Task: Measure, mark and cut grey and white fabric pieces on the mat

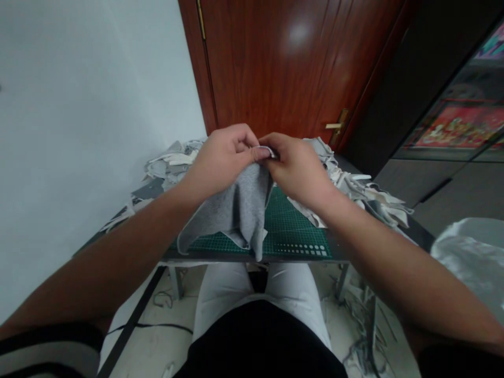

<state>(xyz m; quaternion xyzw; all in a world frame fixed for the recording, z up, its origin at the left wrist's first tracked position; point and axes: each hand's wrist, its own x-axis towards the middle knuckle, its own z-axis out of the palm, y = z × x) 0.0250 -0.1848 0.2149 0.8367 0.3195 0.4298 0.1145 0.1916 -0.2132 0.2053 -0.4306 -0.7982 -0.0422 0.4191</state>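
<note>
A piece of grey fabric (240, 202) hangs in folds above the table, its upper edge gathered between my two hands. My left hand (226, 157) is closed on that edge, the thumb pressed along a pale strip at the top. Right beside it, my right hand (295, 163) pinches the same edge from the other side; its fingertips are partly hidden. Below the fabric lies a green cutting mat (291, 226) with white grid lines and size marks. The lower corners of the cloth droop toward the mat's front edge.
Piles of grey and cream fabric scraps (173, 160) lie at the table's back left, with more scraps (370, 191) at the right. Beyond stands a wooden door (271, 68). A dark cabinet (444, 178) and a bag-like translucent bundle (468, 252) are to the right. Scraps litter the floor.
</note>
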